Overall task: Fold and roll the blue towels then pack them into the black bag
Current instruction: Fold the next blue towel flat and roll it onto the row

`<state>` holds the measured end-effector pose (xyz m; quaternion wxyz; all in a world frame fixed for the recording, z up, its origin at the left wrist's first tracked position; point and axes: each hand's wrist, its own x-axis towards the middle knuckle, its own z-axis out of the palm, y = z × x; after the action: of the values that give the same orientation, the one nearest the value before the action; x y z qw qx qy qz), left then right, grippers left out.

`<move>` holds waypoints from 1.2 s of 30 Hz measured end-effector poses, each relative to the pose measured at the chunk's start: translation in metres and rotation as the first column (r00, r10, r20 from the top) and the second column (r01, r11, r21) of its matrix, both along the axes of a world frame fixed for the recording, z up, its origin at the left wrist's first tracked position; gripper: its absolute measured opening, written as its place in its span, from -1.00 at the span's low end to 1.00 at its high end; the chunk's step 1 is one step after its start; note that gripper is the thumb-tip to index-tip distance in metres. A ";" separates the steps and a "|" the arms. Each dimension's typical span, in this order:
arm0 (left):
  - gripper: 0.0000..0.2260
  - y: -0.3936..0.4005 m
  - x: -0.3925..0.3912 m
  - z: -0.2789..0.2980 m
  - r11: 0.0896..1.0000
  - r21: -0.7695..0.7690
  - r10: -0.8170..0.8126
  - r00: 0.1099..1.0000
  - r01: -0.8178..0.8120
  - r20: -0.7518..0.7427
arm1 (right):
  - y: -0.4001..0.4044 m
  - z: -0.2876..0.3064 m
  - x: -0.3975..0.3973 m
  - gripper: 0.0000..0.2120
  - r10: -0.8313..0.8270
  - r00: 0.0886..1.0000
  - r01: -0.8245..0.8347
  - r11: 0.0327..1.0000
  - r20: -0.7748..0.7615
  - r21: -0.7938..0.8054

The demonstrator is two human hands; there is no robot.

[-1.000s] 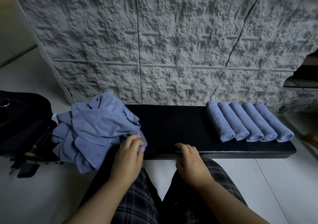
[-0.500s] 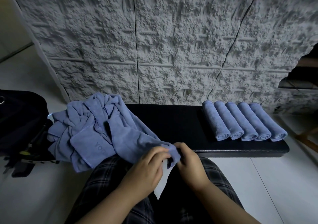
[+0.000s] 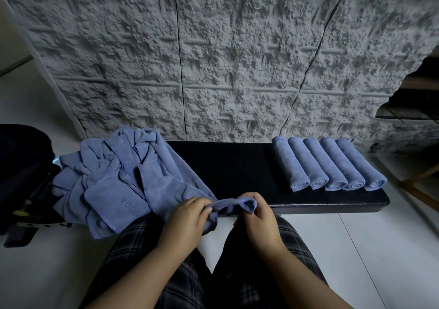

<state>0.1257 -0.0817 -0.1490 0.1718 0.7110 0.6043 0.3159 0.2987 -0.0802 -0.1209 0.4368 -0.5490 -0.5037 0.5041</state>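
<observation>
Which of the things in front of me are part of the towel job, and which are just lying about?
Part of the job:
- five rolled blue towels
- heap of loose blue towels
- blue towel edge, held by left hand and right hand
- black fabric bag
- long black padded bench

Lying about:
- grey textured wall panel
- white tiled floor

- Blue towels (image 3: 123, 180): soft matt cloth with stitched hems.
- Tabletop (image 3: 237, 166): black, smooth, faint sheen at its near edge.
- Far wall (image 3: 213, 59): rough grey texture.
- Floor (image 3: 380, 249): glossy pale tiles.
</observation>
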 end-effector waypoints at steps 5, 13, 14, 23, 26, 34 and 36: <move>-0.93 -0.003 0.006 0.007 0.988 -0.153 -0.003 0.986 0.029 0.166 | 0.004 -0.007 0.000 -0.83 0.058 0.992 -0.058 0.998 0.112 -0.004; -0.75 -0.001 0.002 0.028 0.996 -0.092 -0.018 0.982 0.000 -0.190 | 0.001 -0.005 -0.003 -0.73 0.077 0.968 -0.102 0.990 0.239 0.093; -0.79 0.000 0.000 0.030 0.998 -0.056 -0.004 0.978 -0.008 -0.207 | 0.001 -0.004 -0.003 -0.71 0.071 0.969 -0.094 0.992 0.239 0.088; -0.95 0.010 -0.033 0.043 0.990 -0.050 0.133 0.991 -0.132 0.015 | 0.003 0.000 0.003 -0.69 -0.115 0.966 0.107 0.993 0.232 0.048; -0.96 0.008 -0.031 0.041 0.990 -0.053 0.135 0.989 -0.132 0.062 | 0.003 -0.004 0.003 -0.77 -0.090 0.952 0.077 0.995 0.293 0.056; -0.40 0.001 -0.005 0.038 0.966 -0.133 -0.240 0.959 0.221 -0.151 | 0.001 -0.007 -0.006 -0.73 -0.008 0.967 -0.043 0.980 0.255 0.192; -0.57 -0.002 0.005 0.039 0.956 -0.031 -0.293 0.936 0.293 -0.195 | -0.003 -0.007 -0.011 -0.66 0.054 0.965 -0.119 0.963 0.258 0.243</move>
<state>0.1311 -0.0838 -0.1103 0.1565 0.8207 0.5061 0.2141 0.2876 -0.0831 -0.1281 0.4150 -0.5241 -0.6389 0.3807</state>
